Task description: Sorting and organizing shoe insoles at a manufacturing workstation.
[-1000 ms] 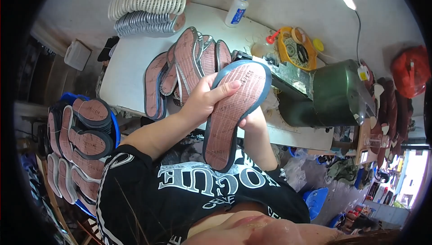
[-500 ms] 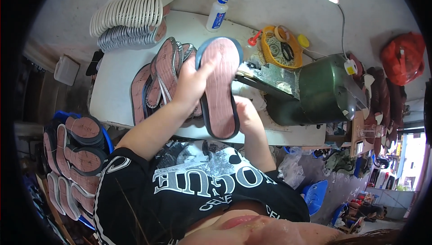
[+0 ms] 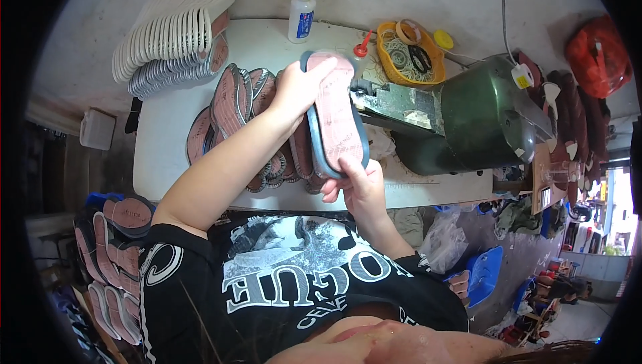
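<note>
I hold a shoe sole [image 3: 336, 120] over the table, just left of the sewing machine's arm. Its face is pink with thin lines, and a blue-grey rim runs around it. My left hand [image 3: 299, 90] grips the far end, thumb lying across the pink face. At the near end my right hand [image 3: 363, 187] pinches the edge, its thumb on top and its other fingers curled below. Beside and partly behind my left forearm lies a heap of pink soles [image 3: 231, 106] with dark and silvery edges. To the right stands the green sewing machine [image 3: 481, 113].
White and silver soles [image 3: 167, 36] stand in a row at the back left of the white table [image 3: 267, 36]. A bottle [image 3: 301, 20], a red-tipped squeeze bottle [image 3: 362, 50] and a yellow basket [image 3: 388, 53] of cords line the back. More soles [image 3: 124, 230] are at lower left; a blue bin [image 3: 486, 274] is at lower right.
My right hand has come round from the sole's right side to its near end, thumb now on the pink face. The sole has tilted, showing more rim. The whole view has shifted slightly.
</note>
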Motion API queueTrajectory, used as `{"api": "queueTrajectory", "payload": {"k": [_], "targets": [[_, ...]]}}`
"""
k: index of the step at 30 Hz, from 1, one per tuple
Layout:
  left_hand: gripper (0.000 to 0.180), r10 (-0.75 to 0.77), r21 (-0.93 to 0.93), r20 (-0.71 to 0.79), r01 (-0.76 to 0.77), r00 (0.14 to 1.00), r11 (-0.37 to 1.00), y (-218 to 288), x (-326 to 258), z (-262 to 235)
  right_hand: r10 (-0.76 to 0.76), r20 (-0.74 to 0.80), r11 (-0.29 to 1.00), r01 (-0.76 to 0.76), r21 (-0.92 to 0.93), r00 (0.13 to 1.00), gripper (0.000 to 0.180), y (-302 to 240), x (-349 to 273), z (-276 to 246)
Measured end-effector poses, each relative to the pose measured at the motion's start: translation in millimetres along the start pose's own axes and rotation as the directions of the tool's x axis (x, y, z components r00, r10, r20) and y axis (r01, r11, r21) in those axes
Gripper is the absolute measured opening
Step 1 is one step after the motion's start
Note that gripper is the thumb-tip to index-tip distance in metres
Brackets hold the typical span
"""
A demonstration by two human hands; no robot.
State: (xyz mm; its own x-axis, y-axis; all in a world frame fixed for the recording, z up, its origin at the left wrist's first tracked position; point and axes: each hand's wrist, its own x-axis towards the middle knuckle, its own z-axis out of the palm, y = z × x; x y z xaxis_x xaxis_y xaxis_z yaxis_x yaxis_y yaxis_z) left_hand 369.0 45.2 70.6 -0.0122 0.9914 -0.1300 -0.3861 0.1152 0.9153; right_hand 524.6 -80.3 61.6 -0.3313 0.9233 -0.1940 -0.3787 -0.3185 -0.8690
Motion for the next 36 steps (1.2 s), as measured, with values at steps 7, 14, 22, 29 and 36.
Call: {"api": "queueTrajectory", "payload": {"k": [7, 14, 22, 29, 36], "targets": [[0.05, -0.041, 0.343, 0.063, 0.017, 0.997, 0.939, -10, 62, -11, -0.082, -0.152, 0.991, 0.097, 0.09, 0.985, 0.036, 2, 29, 12], [0.076, 0.315, 0.723, 0.592, -0.661, 0.742, 0.199, 38, 90, -27, -0.076, -0.169, 0.987, 0.098, 0.125, 0.983, 0.035, -7, 60, 17], [0.042, -0.456, 0.62, 0.73, -0.774, 0.509, 0.128, 92, 85, 6, -0.034, -0.194, 0.991, 0.059, 0.124, 0.98, 0.041, -22, 65, 26], [0.042, -0.513, 0.708, 0.633, -0.702, 0.58, 0.081, 109, 58, 8, 0.098, -0.179, 0.989, -0.076, 0.127, 0.979, 0.046, -39, 61, 28], [0.035, -0.406, 0.811, 0.565, -0.575, 0.719, 0.11, 99, 29, -1, 0.073, -0.153, 0.981, -0.043, 0.19, 0.986, 0.042, -39, 62, 17]]}}
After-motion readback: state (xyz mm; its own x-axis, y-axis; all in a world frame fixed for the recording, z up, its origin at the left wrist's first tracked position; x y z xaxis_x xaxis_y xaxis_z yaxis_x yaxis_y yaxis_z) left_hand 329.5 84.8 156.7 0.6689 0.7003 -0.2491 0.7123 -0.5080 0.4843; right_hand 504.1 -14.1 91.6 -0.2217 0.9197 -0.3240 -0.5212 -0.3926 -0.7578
